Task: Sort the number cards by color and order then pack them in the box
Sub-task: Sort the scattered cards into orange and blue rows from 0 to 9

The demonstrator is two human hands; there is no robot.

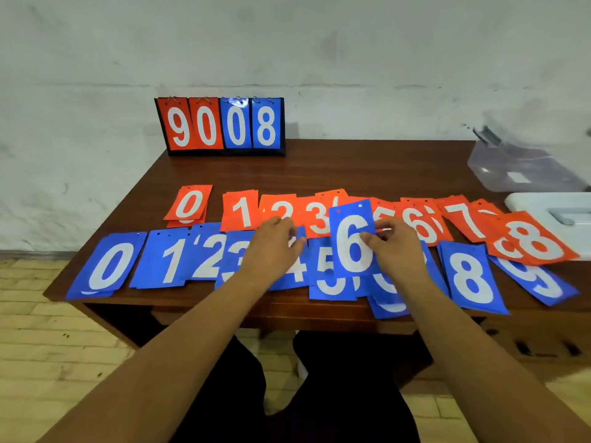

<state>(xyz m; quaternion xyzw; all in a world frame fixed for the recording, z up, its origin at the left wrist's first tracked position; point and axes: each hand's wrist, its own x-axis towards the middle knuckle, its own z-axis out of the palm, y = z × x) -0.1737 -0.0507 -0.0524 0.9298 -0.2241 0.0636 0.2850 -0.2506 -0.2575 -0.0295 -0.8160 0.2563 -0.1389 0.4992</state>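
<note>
Right hand [395, 251] pinches blue 6 card [353, 241]; left grip [275, 247] relaxed; wooden table [351, 167], white wall [319, 43].

The worktop [351, 164] is dark reddish-brown wood with a faint grain. On it, the far row of orange-red cards [243, 212] and the near row of blue cards [108, 266] all carry bold white digits; the raised blue 6 card [353, 241] has the same white numeral. The scoreboard [220, 126] has a black frame, two orange-red panels and two blue ones, again with white digits. The box [518, 167] is clear, greyish plastic; its lid [550, 212] is white with a grey handle. The wall [287, 43] is off-white with grey scuffs, the floor [32, 330] pale yellowish planks, the trousers [319, 394] black
</note>
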